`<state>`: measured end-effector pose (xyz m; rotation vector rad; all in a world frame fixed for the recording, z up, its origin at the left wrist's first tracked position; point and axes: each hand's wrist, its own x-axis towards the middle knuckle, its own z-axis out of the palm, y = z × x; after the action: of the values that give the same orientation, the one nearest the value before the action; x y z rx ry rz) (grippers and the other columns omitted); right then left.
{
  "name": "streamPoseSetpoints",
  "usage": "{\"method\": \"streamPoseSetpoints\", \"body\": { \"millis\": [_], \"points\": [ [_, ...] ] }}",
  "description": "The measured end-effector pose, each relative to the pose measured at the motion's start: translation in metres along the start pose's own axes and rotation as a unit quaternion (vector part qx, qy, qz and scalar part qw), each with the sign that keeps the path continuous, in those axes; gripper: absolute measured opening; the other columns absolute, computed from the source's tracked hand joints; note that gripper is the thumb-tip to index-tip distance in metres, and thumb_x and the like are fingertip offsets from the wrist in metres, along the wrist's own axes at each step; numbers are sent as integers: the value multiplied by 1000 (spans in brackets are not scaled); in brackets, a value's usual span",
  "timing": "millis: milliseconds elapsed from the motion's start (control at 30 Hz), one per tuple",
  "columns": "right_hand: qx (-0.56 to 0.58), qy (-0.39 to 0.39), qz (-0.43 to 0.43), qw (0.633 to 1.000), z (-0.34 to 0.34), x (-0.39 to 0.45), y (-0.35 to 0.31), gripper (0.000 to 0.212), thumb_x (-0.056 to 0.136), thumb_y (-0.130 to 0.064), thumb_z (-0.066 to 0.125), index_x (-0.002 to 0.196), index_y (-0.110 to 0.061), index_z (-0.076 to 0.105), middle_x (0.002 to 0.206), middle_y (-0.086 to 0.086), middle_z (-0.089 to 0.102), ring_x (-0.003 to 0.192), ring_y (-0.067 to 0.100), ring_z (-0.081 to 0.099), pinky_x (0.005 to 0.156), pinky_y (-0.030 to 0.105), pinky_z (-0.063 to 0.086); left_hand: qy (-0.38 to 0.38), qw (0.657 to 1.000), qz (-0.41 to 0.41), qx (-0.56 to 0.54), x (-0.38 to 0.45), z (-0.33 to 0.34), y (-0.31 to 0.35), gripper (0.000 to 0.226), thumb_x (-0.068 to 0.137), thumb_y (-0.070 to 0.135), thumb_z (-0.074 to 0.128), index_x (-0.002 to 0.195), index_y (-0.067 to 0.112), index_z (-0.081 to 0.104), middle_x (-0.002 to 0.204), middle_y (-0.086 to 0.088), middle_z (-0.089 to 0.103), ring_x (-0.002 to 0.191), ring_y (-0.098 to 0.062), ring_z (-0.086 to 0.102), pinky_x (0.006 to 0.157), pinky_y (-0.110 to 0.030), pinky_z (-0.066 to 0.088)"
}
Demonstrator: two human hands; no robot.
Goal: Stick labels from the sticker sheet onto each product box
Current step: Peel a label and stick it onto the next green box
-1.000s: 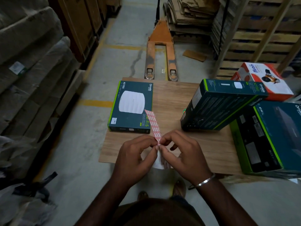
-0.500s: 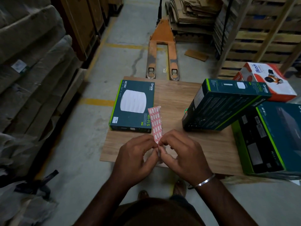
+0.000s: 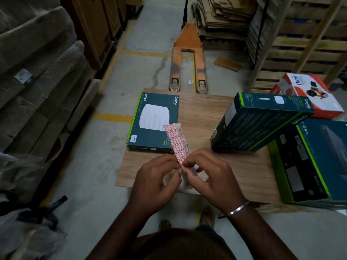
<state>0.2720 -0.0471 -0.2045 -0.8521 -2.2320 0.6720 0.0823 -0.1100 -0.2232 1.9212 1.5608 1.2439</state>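
- The left hand (image 3: 155, 182) and the right hand (image 3: 210, 177) meet at lower centre of the frame, fingers curled, both pinching the lower end of the sticker sheet (image 3: 177, 142).
- The sticker sheet is a strip of red-bordered white labels; it rises from the fingertips toward upper left, its top end overlapping the near right corner of the flat box (image 3: 150, 126) in the picture.
- The flat box, dark teal with a white disc printed on it, lies face up at the left of the wooden board (image 3: 202, 113), a small white label (image 3: 133, 138) on its near left corner.
- To the right of centre a second teal box (image 3: 259, 121) leans tilted, its upper end resting on a larger teal box (image 3: 315, 158) at the right edge.
- Behind these, at upper right, stands a red and white box (image 3: 311, 94).
- An orange pallet jack (image 3: 187, 57) lies on the concrete floor beyond the board, top centre.
- A metal bangle (image 3: 237, 210) circles the right wrist.
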Motion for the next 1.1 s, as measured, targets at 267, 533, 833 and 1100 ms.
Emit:
{"method": "streamPoseSetpoints", "body": {
  "millis": [267, 533, 833, 1100],
  "points": [
    [5, -7, 3, 1000, -1, 0, 2, 6, 96, -19, 69, 101, -16, 72, 102, -5, 65, 92, 15, 64, 70, 40, 53, -3, 1000, 5, 10, -2, 1, 0, 18, 93, 10, 69, 107, 15, 78, 113, 8, 74, 108, -11, 69, 87, -41, 56],
    [22, -12, 6, 1000, -1, -1, 4, 12, 98, -20, 70, 108, -17, 73, 105, -5, 66, 94, 11, 64, 72, 38, 54, -9, 1000, 0, 9, -4, 2, -1, 16, 93, 10, 67, 105, 13, 77, 109, 5, 74, 106, -14, 69, 84, -43, 56],
    [36, -11, 0, 999, -4, -1, 3, 11, 97, -19, 70, 106, -15, 75, 103, -5, 67, 94, 11, 65, 73, 38, 55, -16, 1000, 0, -7, -3, 2, 1, 13, 94, 10, 66, 101, 12, 77, 105, 4, 73, 102, -16, 69, 82, -44, 56],
    [23, -15, -1, 1000, -4, 0, 1, 7, 97, -14, 69, 101, -15, 74, 97, -6, 65, 88, 12, 64, 71, 39, 52, -3, 1000, -7, -22, -4, 2, -1, 9, 91, 6, 68, 94, 11, 75, 103, 4, 73, 101, -15, 69, 82, -42, 55]
  ]
}}
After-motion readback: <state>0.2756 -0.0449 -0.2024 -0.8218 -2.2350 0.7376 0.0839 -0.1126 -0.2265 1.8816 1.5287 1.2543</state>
